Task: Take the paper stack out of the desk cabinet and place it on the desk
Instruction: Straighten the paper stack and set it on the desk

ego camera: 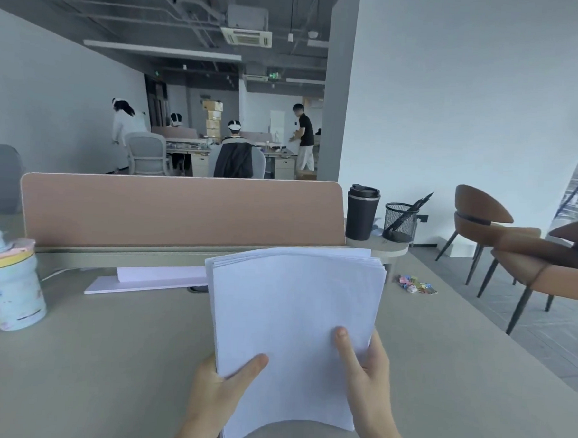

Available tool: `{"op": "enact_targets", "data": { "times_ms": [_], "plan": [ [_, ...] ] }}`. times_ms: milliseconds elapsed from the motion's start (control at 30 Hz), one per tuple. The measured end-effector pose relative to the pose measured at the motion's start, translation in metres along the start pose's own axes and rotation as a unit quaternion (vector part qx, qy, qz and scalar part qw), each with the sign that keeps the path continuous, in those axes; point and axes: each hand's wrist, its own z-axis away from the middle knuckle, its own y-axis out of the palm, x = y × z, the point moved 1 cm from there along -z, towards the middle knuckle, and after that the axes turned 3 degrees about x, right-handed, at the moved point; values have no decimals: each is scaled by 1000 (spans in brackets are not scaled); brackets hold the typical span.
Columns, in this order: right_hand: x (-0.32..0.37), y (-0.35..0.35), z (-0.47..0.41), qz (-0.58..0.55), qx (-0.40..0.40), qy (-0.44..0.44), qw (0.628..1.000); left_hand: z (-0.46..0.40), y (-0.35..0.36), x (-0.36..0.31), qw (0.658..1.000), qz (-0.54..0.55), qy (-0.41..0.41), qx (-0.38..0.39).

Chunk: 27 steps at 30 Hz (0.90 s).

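Observation:
A thick stack of white paper hangs above the grey desk, bowed so its middle arches upward. My left hand grips its lower left edge, thumb on top. My right hand grips the lower right edge, thumb pressed on the top sheet. The sheets at the far end are slightly fanned. The desk cabinet is out of view.
A pink divider panel runs along the desk's far edge, with a white flat board at its foot. A patterned cup stands left. A black tumbler, mesh pen holder and coloured clips lie right. Brown chairs stand beyond.

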Motion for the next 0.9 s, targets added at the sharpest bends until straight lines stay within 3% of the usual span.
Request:
{"op": "enact_targets", "data": {
  "times_ms": [333, 567, 900],
  "plan": [
    [19, -16, -14, 22, -2, -50, 999, 4, 4, -4, 998, 62, -19, 23],
    [-13, -11, -5, 40, 21, -7, 999, 12, 9, 9, 997, 68, -33, 5],
    [-18, -14, -6, 51, 22, 0, 998, 9, 5, 18, 997, 38, -58, 43]
  ]
}}
